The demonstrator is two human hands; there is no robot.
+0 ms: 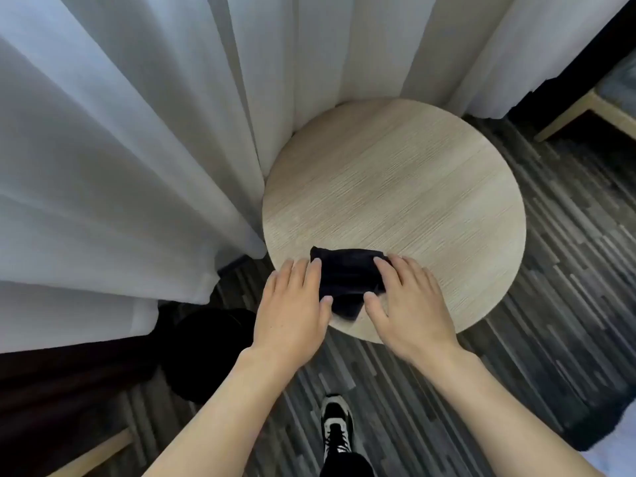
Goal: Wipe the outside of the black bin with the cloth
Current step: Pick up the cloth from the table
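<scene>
A dark cloth (346,280) is pinched at the near edge of the round table (413,187) by left hand (292,304) and right hand (409,301), thumbs and fingers closed on it. The black bin (210,352), indistinct in shadow, is seen on the floor left of the table.

The cloth (347,277) is black, the bin (210,352) black too — the round surface (413,187) pale wood-grain. White curtains (120,132); floor (550,287) striped grey and charcoal — shoe (336,423) black and white.
</scene>
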